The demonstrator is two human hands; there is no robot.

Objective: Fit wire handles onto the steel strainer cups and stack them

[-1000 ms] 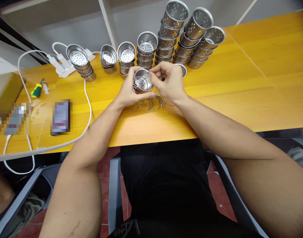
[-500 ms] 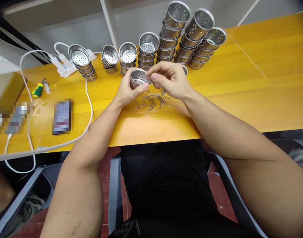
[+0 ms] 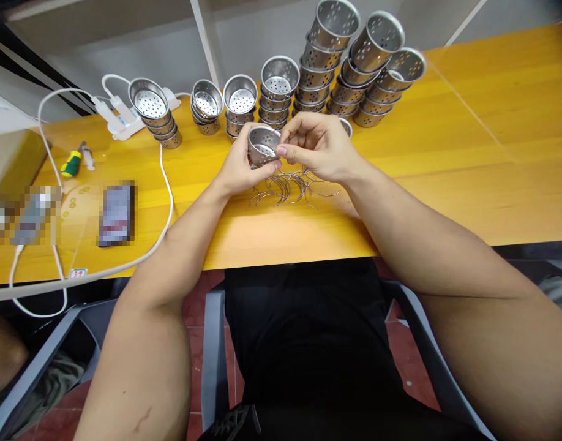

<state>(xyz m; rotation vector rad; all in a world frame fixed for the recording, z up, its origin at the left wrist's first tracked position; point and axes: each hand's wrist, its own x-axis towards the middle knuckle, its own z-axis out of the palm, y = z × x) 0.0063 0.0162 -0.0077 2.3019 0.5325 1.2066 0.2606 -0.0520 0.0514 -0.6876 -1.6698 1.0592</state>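
Note:
Between my hands is a small perforated metal cup [image 3: 264, 144], its open top tilted toward me. My left hand [image 3: 242, 164] is wrapped round its left side, with the thumb along the lower front. At the cup's right rim, my right hand [image 3: 315, 146] is closed in a pinch; whatever its fingertips hold is too small to make out. Curved thin wires [image 3: 288, 187] lie in a loose pile on the table just below the hands. Another metal cup [image 3: 346, 127] is partly hidden behind my right hand.
Stacks of perforated cups [image 3: 320, 76] line the back of the yellow table [image 3: 469, 177]. At left are a power strip [image 3: 127, 125], white cables, a green-yellow screwdriver [image 3: 71, 164], a phone [image 3: 116, 215] and a box [image 3: 19, 165]. A person's leg [image 3: 5, 346] shows lower left.
The cup in my left hand has tilted and shifted slightly right. My right fingertips have drawn closer together at its rim. The whole view has shifted a little.

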